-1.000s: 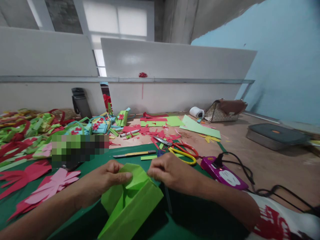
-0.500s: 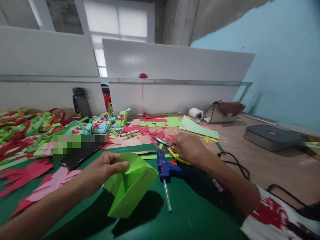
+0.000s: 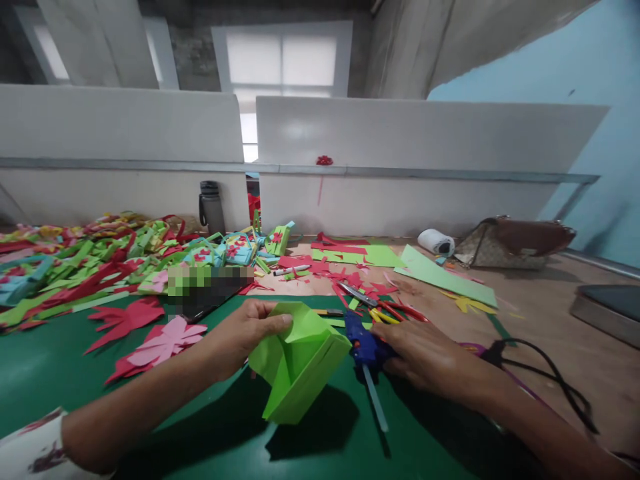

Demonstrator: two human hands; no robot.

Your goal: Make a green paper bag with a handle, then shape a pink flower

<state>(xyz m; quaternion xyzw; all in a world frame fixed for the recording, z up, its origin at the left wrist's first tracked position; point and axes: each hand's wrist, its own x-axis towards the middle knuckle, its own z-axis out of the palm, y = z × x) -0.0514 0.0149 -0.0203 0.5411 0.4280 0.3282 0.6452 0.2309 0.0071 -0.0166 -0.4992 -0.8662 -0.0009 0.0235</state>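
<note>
A folded bright green paper bag (image 3: 305,373) hangs from my left hand (image 3: 250,333), its top edge pinched between thumb and fingers. The bag is held tilted above the green mat, with its opening partly spread. My right hand (image 3: 425,357) is closed around the handle of a blue glue gun (image 3: 363,343), and a clear glue stick (image 3: 376,400) sticks out of its back end toward me. Just beyond the right fingers lie scissors (image 3: 357,293), with red and yellow handles beside them. A yellow cutter knife (image 3: 327,312) lies behind the green bag.
Paper flowers (image 3: 167,341) and a black phone (image 3: 215,300) lie left. Behind them is a heap of paper bags (image 3: 115,257) near a grey bottle (image 3: 213,207). Paper sheets (image 3: 447,275), a handbag (image 3: 517,243) and a box (image 3: 607,313) stand farther back. A black cable (image 3: 545,367) curls right.
My right hand has come away from the scissors, down and nearer to me, onto the glue gun's handle. The left hand keeps the green bag. The view has turned left.
</note>
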